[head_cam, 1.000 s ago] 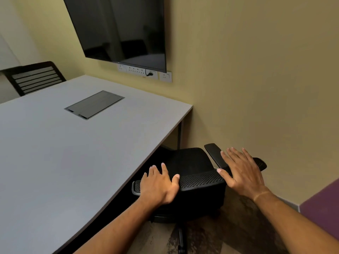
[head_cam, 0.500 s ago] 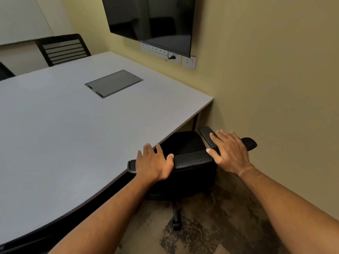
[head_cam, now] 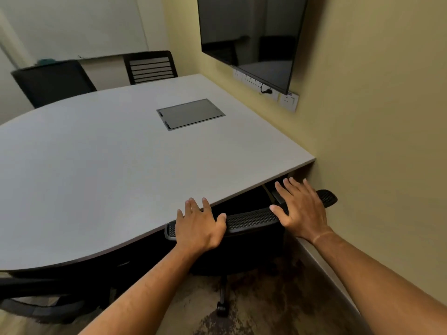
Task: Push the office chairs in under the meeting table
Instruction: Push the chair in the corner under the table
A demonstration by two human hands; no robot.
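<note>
A black mesh office chair [head_cam: 251, 220] stands at the near right corner of the grey meeting table [head_cam: 108, 165]. Its seat is hidden under the tabletop and only the top of the backrest shows beside the table edge. My left hand [head_cam: 198, 226] lies over the left end of the backrest top, fingers spread, thumb along the rim. My right hand [head_cam: 300, 209] rests flat on the right end, fingers apart and pointing toward the wall. One caster and a base leg [head_cam: 221, 301] show below.
The yellow wall [head_cam: 375, 153] runs close along the chair's right side, with a skirting board at floor level. Two more black chairs [head_cam: 150, 66] stand at the far side, another chair [head_cam: 36, 303] at the lower left. A screen [head_cam: 249, 35] hangs above the table.
The chair has rolled forward under the table with both hands on its backrest; the seat and armrest that showed before are now hidden. My view has swung left and moved closer.
</note>
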